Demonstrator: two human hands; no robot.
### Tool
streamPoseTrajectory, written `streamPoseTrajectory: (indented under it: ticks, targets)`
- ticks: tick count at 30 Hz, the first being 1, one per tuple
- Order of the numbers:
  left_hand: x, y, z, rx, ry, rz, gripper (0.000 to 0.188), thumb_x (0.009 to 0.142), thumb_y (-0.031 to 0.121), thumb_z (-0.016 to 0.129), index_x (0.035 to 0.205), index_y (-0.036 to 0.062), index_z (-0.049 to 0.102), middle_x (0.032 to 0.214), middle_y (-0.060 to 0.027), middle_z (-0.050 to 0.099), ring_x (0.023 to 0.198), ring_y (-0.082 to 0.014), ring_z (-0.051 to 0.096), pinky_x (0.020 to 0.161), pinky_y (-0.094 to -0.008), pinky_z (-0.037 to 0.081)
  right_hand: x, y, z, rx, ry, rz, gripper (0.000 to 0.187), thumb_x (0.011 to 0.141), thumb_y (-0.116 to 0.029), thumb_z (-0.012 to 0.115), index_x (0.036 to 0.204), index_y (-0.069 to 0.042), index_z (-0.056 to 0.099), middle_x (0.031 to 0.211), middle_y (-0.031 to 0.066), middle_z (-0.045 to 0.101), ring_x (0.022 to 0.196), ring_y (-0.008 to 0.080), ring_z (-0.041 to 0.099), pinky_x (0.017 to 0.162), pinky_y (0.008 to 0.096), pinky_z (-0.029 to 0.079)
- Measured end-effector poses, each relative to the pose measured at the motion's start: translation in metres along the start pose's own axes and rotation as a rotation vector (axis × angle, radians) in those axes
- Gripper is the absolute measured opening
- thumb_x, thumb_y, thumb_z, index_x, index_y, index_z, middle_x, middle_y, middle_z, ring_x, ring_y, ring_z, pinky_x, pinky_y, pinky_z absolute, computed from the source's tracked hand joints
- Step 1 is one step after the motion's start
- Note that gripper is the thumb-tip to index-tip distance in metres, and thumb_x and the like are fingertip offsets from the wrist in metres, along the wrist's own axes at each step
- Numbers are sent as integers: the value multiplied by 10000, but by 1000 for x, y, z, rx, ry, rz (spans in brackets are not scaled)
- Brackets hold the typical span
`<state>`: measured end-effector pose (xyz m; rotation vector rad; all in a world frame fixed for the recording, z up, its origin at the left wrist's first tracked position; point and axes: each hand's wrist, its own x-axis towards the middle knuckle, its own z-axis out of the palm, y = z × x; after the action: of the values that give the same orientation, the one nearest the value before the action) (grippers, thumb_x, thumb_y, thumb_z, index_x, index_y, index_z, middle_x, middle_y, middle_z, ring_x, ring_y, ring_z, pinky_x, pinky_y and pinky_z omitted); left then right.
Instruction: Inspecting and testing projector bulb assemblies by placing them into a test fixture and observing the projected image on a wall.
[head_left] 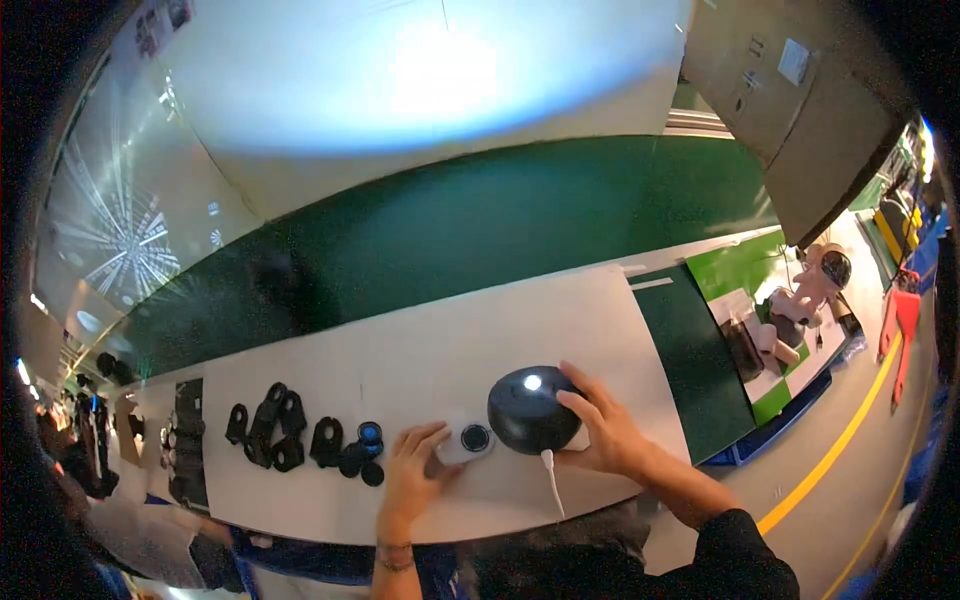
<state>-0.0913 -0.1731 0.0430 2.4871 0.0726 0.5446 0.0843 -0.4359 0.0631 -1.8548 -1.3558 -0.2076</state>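
A: With 12 o'clock set straight away from the body, what is found nearest?

B: The left hand (412, 475), its fingers bent. A small disc (475, 438) with a pale body is flanked by thumb and fingertips; whether it is firmly pinched cannot be told.

A: And how is the disc placed?

B: At 2 o'clock from that hand, at 9 o'clock from the right hand (605, 430). The left is the nearer. No long axis is offered, since the face shown is round.

A: How is the right hand shaped?

B: It is curved about the 3 o'clock side of a dark lamp (528, 420), which is clasped there, its top lit.

A: Which relation counts most?

B: Disc to lamp, it may be judged. The lamp is set at 2 o'clock from the disc, just beside it; whether they touch cannot be made out.

A: Farther off?

B: Black brackets (265, 430) are clustered between 9 and 10 o'clock from the left hand. Beyond lies the green tabletop (480, 220), and past it, toward 12, a bright light (440, 75) is seen.
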Motion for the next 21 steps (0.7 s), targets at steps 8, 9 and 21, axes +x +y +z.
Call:
streamPoseTrajectory:
  ticks: [8, 9, 21]
  targets:
    - [-4, 2, 0, -17, 3, -11, 584, 645, 156, 852, 1180, 82, 628, 1222, -83, 622, 1095, -318, 558, 938, -422, 471, 10, -16, -19, -68, -93, 97, 916, 612, -353, 892, 1364, -121, 425, 1393, 267, 422, 1163, 465, 532, 924, 518, 503]
    - [-7, 5, -2, 5, -6, -14, 569, 659, 160, 848, 1178, 78, 630, 1228, -81, 621, 1085, -321, 559, 934, -425, 472, 12, -19, -23, -75, -80, 93, 916, 612, -353, 892, 1364, -121, 425, 1393, 267, 422, 1163, 465, 532, 924, 518, 503]
    - [-11, 14, -9, -62, -63, -192, 455, 753, 243, 809, 1153, 92, 654, 1271, -90, 613, 1158, -316, 551, 1004, -409, 436, 22, -7, -28, 26, -245, 305, 972, 688, -545, 819, 1441, -98, 396, 1207, 256, 578, 1071, 453, 594, 908, 493, 490]
